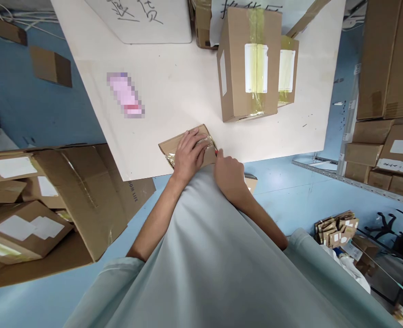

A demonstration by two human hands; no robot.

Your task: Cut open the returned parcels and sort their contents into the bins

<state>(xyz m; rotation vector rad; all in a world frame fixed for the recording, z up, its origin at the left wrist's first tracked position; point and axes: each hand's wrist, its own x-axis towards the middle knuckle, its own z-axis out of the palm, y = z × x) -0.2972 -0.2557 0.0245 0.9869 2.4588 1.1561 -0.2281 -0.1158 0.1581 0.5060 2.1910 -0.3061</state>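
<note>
A small flat cardboard parcel [174, 145], partly wrapped in clear yellowish tape, lies at the near edge of the pale table [174, 86]. My left hand [189, 154] lies flat on top of the parcel with its fingers spread, pressing it down. My right hand [229, 175] is closed just right of the parcel's edge, and a small red-tipped thing [216, 151] shows at its fingertips; I cannot make out what it is. My grey shirt hides the parcel's near side.
Two taped cardboard boxes with white labels [249, 64] stand at the table's back right. A large open carton of small parcels [51, 205] sits on the blue floor at left. Stacked boxes on shelving [385, 150] fill the right side. A white board with writing [143, 18] lies at the back.
</note>
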